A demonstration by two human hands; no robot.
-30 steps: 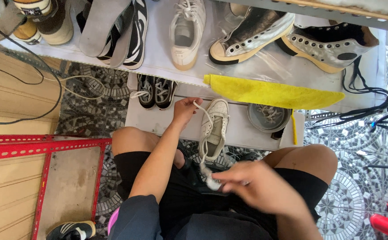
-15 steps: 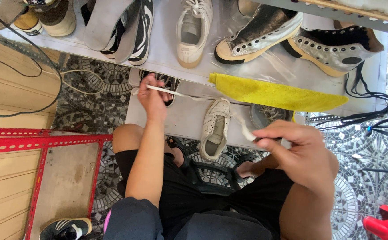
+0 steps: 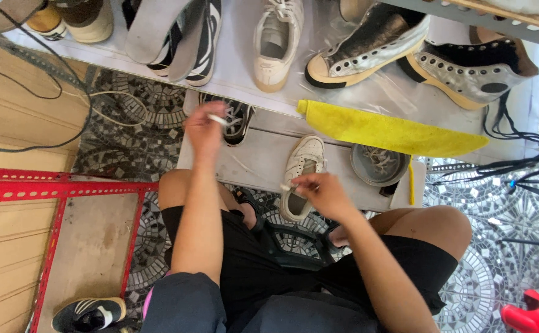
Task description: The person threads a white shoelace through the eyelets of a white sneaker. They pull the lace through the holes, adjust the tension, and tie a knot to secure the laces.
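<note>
Left hand (image 3: 204, 126) fingers pinching one white lace (image 3: 220, 118) end, right hand (image 3: 319, 188) fingers pinching the other above the white sneaker (image 3: 300, 172); best kept taut, evenly pulled.

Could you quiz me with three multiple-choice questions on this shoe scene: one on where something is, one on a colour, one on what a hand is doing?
1. Where does the white sneaker lie?
A. on the low grey board in front of the knees
B. on the red frame
C. in the round bowl

2. What colour is the cloth hanging off the shelf edge?
A. blue
B. yellow
C. green

3. What is the left hand doing?
A. lying flat on a thigh
B. pinching a white lace end, raised
C. gripping a brush

Answers: A, it rests on that board; B, it is plainly yellow; B, its fingers hold a thin white end.
</note>
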